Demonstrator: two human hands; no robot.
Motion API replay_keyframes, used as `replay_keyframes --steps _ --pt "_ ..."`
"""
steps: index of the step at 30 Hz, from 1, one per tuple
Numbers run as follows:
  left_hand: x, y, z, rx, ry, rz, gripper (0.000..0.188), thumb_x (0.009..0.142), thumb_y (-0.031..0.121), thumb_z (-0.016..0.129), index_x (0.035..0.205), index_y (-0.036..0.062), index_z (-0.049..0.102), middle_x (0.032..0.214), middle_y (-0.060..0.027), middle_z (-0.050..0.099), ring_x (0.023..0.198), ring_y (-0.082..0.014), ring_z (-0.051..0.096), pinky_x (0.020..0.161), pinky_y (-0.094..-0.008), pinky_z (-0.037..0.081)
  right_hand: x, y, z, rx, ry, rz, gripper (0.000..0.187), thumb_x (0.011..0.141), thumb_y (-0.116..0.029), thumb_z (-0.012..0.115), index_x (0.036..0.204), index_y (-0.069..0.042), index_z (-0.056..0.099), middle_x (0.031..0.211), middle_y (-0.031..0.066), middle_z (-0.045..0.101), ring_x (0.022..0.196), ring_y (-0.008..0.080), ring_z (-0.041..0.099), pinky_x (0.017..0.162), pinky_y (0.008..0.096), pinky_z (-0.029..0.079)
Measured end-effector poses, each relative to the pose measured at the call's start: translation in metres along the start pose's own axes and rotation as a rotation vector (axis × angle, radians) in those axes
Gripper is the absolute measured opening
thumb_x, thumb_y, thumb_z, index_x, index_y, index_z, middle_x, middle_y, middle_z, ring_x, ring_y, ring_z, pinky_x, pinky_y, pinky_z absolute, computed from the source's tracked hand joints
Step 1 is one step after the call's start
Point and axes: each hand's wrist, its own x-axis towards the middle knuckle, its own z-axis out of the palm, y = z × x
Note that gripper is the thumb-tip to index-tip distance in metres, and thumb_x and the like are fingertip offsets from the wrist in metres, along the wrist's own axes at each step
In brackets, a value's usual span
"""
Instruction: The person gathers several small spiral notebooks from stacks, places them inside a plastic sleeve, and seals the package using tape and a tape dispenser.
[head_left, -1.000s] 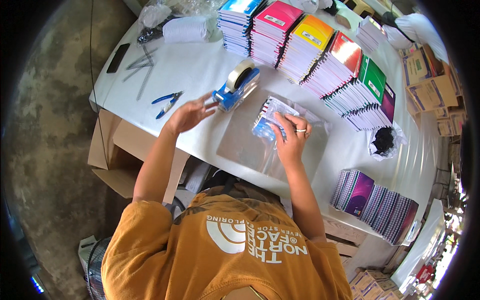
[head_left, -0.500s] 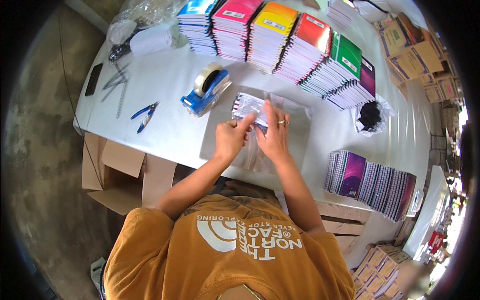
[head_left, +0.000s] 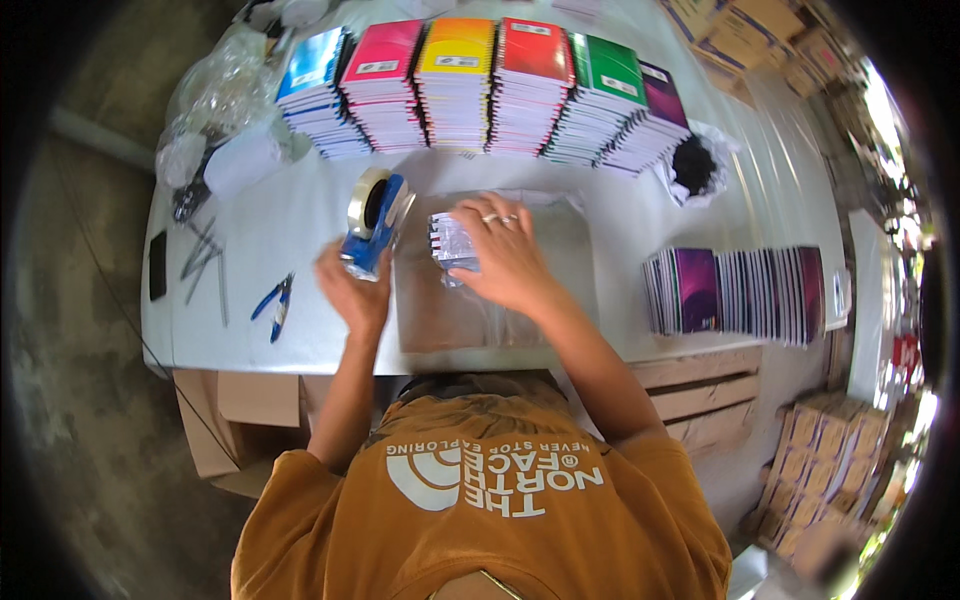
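Observation:
My left hand [head_left: 352,297] is at the front end of a blue tape dispenser [head_left: 378,232], thumb and fingers on either side of it; the fingertips are partly blurred. A roll of clear tape [head_left: 362,200] sits in the dispenser. My right hand [head_left: 503,252], with rings on its fingers, is closed over a small spiral-bound notebook bundle [head_left: 455,240] in clear plastic. Its fingers lie across the top, its thumb at the near edge. Beneath is a flat grey board [head_left: 440,325]. The hand hides the bundle's right part.
Tall stacks of coloured spiral notebooks [head_left: 455,95] line the far side. Purple notebooks [head_left: 740,292] stand at right, near a bag of black coils [head_left: 693,165]. Pliers [head_left: 274,305], metal wires [head_left: 208,262], a phone [head_left: 158,265] and crumpled plastic [head_left: 225,90] lie left. A carton [head_left: 255,400] stands below.
My left hand has left the notebook bundle and moved left to the tape dispenser. My right hand has turned over onto the bundle. The view has shifted.

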Motion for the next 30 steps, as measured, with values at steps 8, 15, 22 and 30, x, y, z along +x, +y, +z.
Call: replay_keyframes --steps 8,15,22,30 --pt "0.006 -0.079 0.000 0.042 -0.210 -0.247 0.079 0.068 0.030 0.080 0.130 0.0018 0.041 0.110 -0.0174 0.063 0.093 -0.0302 0.063 0.080 -0.0359 0.049 -0.008 -0.002 -0.021 -0.036 -0.035 0.121 0.055 0.068 -0.007 0.067 0.120 -0.005 0.048 0.116 0.0138 0.054 0.112 0.0310 0.050 0.093 0.0424 0.037" --pt "0.039 -0.067 -0.018 0.262 0.220 0.160 0.078 0.075 0.034 0.076 0.132 -0.0032 0.036 0.124 -0.0192 0.049 0.110 -0.0380 0.048 0.093 -0.0478 0.037 -0.125 0.014 -0.126 -0.291 0.565 0.364 0.053 0.064 -0.003 0.066 0.114 -0.009 0.050 0.112 0.0112 0.053 0.110 0.0316 0.049 0.097 0.0431 0.036" --pt "-0.028 0.134 0.067 -0.669 -0.717 0.236 0.065 0.084 0.023 0.067 0.134 -0.0038 0.035 0.133 -0.0215 0.040 0.124 -0.0336 0.039 0.104 -0.0428 0.029 -0.234 0.100 -0.091 -0.374 0.626 0.609 0.062 0.075 -0.024 0.071 0.128 -0.007 0.044 0.131 0.0117 0.040 0.124 0.0341 0.035 0.105 0.0452 0.029" --pt "-0.101 0.288 0.159 -1.134 -1.394 -0.774 0.104 0.073 0.081 0.039 0.146 0.0120 0.014 0.148 -0.0124 0.026 0.132 -0.0336 0.031 0.104 -0.0565 0.024 -0.288 0.196 -0.157 0.684 1.575 0.773 0.077 0.090 -0.055 0.045 0.142 -0.002 0.027 0.143 0.0138 0.035 0.134 0.0277 0.027 0.110 0.0484 0.014"
